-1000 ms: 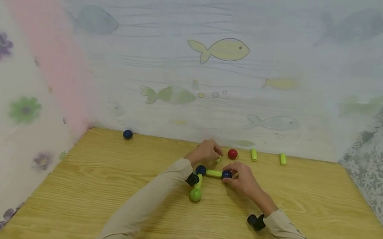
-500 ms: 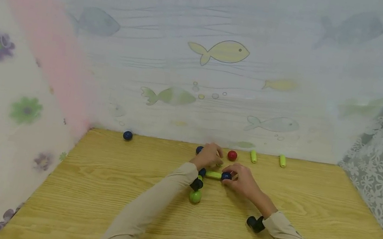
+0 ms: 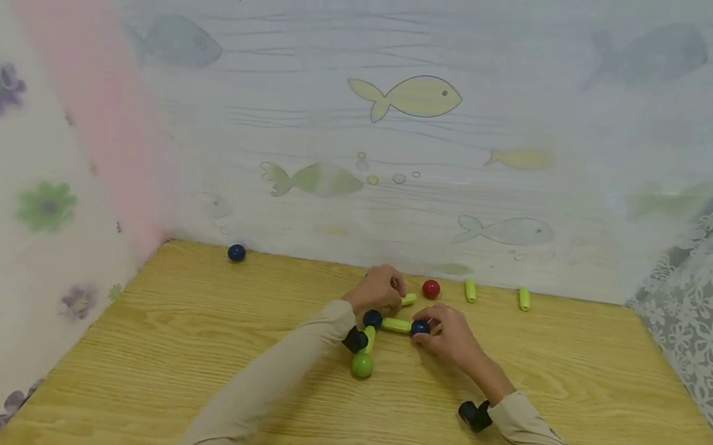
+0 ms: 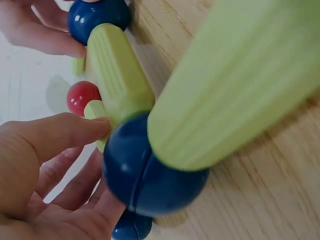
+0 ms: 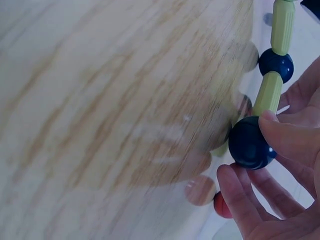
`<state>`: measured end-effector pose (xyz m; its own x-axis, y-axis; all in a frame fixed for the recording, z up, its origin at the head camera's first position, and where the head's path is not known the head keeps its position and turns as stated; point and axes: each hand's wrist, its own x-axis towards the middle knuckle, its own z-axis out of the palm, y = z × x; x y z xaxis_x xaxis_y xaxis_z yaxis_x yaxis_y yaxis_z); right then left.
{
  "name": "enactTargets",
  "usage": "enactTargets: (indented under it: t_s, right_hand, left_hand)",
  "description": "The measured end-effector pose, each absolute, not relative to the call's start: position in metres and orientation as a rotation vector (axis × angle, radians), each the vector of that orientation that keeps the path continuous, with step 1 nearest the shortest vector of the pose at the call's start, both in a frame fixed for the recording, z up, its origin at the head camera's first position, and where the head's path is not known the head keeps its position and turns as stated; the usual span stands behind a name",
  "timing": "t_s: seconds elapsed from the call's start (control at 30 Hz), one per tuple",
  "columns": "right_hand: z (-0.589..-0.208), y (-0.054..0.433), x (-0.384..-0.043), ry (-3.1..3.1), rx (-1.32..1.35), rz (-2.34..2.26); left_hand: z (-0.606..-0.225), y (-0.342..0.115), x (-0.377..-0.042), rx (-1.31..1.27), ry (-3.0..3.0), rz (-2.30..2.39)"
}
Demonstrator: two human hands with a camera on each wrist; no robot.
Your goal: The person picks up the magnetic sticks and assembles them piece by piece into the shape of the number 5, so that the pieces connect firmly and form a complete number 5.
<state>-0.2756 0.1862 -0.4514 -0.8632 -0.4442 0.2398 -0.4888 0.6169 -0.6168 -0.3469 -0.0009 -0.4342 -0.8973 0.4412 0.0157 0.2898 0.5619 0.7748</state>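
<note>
My right hand point(image 3: 453, 339) pinches a dark blue ball point(image 3: 420, 328) at the right end of an L-shaped assembly. A yellow-green rod point(image 3: 396, 325) joins that ball to a blue corner ball point(image 3: 372, 319). From the corner, a second rod point(image 4: 225, 90) runs toward the near side, ending in a green ball point(image 3: 363, 365). Just behind the corner, my left hand point(image 3: 379, 288) holds a loose yellow-green rod point(image 3: 409, 300) by thumb and fingers. In the left wrist view, the thumb lies against this held rod point(image 4: 95, 111), beside the corner ball point(image 4: 150, 165).
Along the table's back edge are a blue ball point(image 3: 236, 252) at left, a red ball point(image 3: 431, 289), and two yellow-green rods point(image 3: 471, 290) to its right. Another blue ball point(image 4: 132, 226) is mostly hidden behind my left hand. The wall rises right behind.
My left hand shifted slightly right, then back left, and its rod now shows past the fingertips. The back blue ball is covered again. The right hand stays on its ball.
</note>
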Motion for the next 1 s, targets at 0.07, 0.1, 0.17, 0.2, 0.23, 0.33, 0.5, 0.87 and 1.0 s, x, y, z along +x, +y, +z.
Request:
enactTargets:
  t_s: [0.07, 0.1, 0.17, 0.2, 0.23, 0.33, 0.5, 0.87, 1.0]
  right_hand:
    - [-0.452, 0.186, -0.276, -2.769, 0.8, 1.085]
    - [-0.452, 0.186, -0.277, -2.77, 0.802, 1.082]
    - [-0.453, 0.187, -0.277, -2.769, 0.804, 1.077]
    - [-0.453, 0.187, -0.277, -2.769, 0.803, 1.075]
    - [-0.453, 0.187, -0.278, -2.766, 0.805, 1.071]
    - [-0.453, 0.187, -0.278, -2.754, 0.813, 1.069]
    - [-0.452, 0.187, -0.278, -2.745, 0.819, 1.065]
    - [-0.453, 0.189, -0.278, -2.746, 0.807, 1.075]
    - [-0.454, 0.188, -0.279, -2.743, 0.824, 1.069]
  left_hand:
    - [-0.433, -0.006, -0.346, 0.654, 2.596, 1.254]
    - [-0.432, -0.008, -0.345, 0.676, 2.591, 1.257]
    - [-0.429, -0.013, -0.343, 0.714, 2.562, 1.276]
    - [-0.428, -0.015, -0.341, 0.729, 2.546, 1.288]
    - [-0.425, -0.018, -0.34, 0.74, 2.525, 1.306]
    - [-0.419, -0.026, -0.335, 0.769, 2.459, 1.363]
    - [-0.413, -0.039, -0.326, 0.751, 2.392, 1.393]
    - [-0.412, -0.045, -0.286, 0.842, 2.429, 1.214]
    - [-0.416, -0.04, -0.271, 0.899, 2.439, 1.12]
